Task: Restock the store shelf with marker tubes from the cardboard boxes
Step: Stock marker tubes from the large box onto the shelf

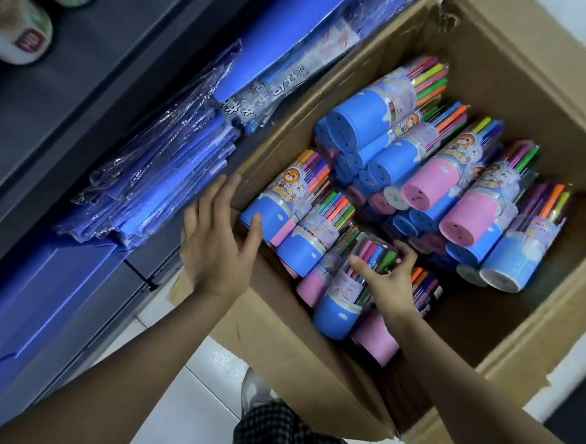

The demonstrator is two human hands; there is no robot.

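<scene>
A large open cardboard box [311,353] stands on the floor, filled with several marker tubes with blue or pink caps and clear bodies showing coloured pens. My right hand [389,282] curls over the clear top of one blue-capped marker tube [344,293] near the box's front corner. My left hand [216,241] is spread with relaxed fingers over the box's left wall; its thumb touches the blue cap of another tube [268,213]. More tubes are piled toward the back right of the box [424,182].
A dark store shelf [87,82] runs along the left, with stacks of blue plastic-wrapped folders [157,179] lying on it right beside the box. White tiled floor [188,404], my shoe and checked trouser leg show below.
</scene>
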